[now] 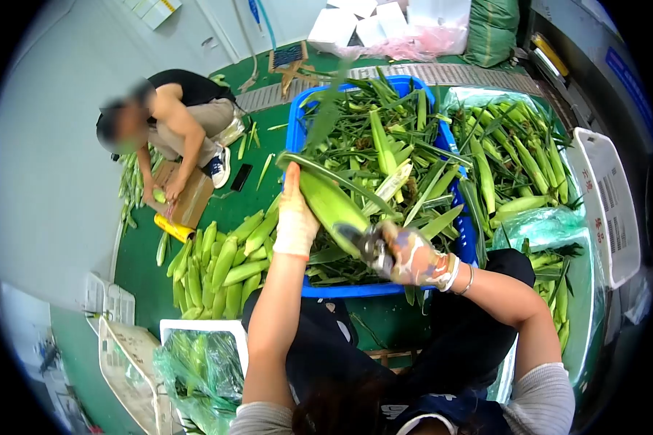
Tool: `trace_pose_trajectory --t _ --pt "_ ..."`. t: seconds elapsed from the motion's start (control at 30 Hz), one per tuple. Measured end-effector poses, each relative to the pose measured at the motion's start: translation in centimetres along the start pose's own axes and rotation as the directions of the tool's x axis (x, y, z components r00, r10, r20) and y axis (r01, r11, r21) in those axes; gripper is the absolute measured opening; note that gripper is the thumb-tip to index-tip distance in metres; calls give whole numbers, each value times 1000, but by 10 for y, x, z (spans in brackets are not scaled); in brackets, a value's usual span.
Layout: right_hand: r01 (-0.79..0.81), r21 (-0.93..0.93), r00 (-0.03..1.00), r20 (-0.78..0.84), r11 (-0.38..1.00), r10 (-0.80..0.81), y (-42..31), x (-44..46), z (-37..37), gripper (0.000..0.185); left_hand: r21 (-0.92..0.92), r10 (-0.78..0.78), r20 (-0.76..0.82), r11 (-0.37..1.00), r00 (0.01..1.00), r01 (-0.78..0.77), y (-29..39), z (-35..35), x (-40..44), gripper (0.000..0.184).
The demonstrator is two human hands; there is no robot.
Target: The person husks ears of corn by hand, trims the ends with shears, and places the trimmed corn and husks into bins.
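A green ear of corn in its husk point(330, 199) is held slantwise above the blue bin point(355, 291). My left hand point(296, 214), in a white glove, is wrapped round its upper left side, the fingers partly hidden behind it. At the ear's lower right end is my right hand point(406, 254), in a stained patterned glove, closed on a dark tool point(366, 245) that touches the husk. The tool's exact shape is blurred. Loose leaves and husk pieces point(384, 145) fill the bin beneath both hands.
Trimmed ears point(225, 264) lie piled on the green floor at left. Unhusked corn point(515, 152) fills a lined container at right, beside a white crate point(608, 206). A bagged box point(203, 362) stands lower left. Another person point(181, 123) crouches upper left by a cardboard box point(189, 196).
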State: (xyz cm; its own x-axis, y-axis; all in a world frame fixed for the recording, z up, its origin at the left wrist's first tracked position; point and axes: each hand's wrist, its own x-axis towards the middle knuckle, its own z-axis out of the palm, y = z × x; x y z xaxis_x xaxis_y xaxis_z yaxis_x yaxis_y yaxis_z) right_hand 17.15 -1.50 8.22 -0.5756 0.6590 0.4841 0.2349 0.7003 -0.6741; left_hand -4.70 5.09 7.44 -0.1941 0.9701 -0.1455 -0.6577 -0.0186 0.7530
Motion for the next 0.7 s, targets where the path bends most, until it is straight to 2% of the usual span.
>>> trace_pose_trajectory --t 0.03,0.07,0.1,0.13,0.2,0.23,0.27,0.3,0.33,0.37,0.4,0.43,0.47,0.5,0.53,0.57,0.6,0.67,0.7 --pt "-93 5 977 192 996 90 -1 -4 1 34 -40 -114 75 992 991 118 -1 -12 9 55" --pt "-181 -12 911 374 983 172 -4 -8 -1 34 -73 -220 157 970 963 234 3 -17 12 57" --pt "-195 18 946 266 981 183 -10 -10 -2 31 -104 -192 156 972 969 209 6 -21 13 56" --pt "-200 80 978 80 977 194 -15 -6 -7 28 -67 -128 -17 990 992 127 8 -24 14 53" --pt "-481 -54 875 -82 875 476 5 -5 -24 30 -47 103 -81 993 991 -107 16 -64 38 50" --pt "-451 -190 892 -120 872 435 16 -2 -32 33 -3 70 -31 998 997 -70 31 -68 30 45" --pt "-416 -319 909 -157 852 385 28 4 -39 35 52 112 -144 993 983 -106 42 -65 25 45" --pt "-176 -510 983 -141 842 120 50 3 -38 42 165 158 -141 977 977 -134 45 -61 20 45" --pt "-276 -503 961 -142 819 236 70 4 -27 52 279 201 -129 947 971 -159 45 -53 14 44" --pt "-492 -313 856 -7 812 516 51 14 -23 58 364 223 -143 918 964 -158 41 -40 6 45" --pt "-696 -152 678 184 702 712 30 25 -18 65 418 221 -119 895 968 -153 33 -32 4 44" --pt "-717 -46 670 232 696 705 40 20 5 72 647 335 6 717 942 -259 15 -43 14 47" --pt "-516 103 856 115 851 505 54 8 36 67 653 289 71 710 955 -263 8 -34 8 50" --pt "-588 438 805 232 680 546 46 12 46 59 658 241 136 703 961 -269 0 -24 3 53" --pt "-597 695 768 351 400 536 41 16 52 53 468 73 164 872 984 -143 11 13 -18 56" --pt "-574 748 769 353 333 533 36 17 49 45 528 11 317 829 948 -186 15 17 -22 57" --pt "-546 794 771 351 268 531 30 17 42 38 610 -10 403 748 915 -260 20 27 -31 52" --pt "-507 862 728 431 -4 533 22 14 34 33 679 -283 340 734 897 -26 21 35 -47 58" --pt "-534 845 709 456 -13 538 26 11 33 32 596 -219 328 803 919 -21 8 30 -46 50"
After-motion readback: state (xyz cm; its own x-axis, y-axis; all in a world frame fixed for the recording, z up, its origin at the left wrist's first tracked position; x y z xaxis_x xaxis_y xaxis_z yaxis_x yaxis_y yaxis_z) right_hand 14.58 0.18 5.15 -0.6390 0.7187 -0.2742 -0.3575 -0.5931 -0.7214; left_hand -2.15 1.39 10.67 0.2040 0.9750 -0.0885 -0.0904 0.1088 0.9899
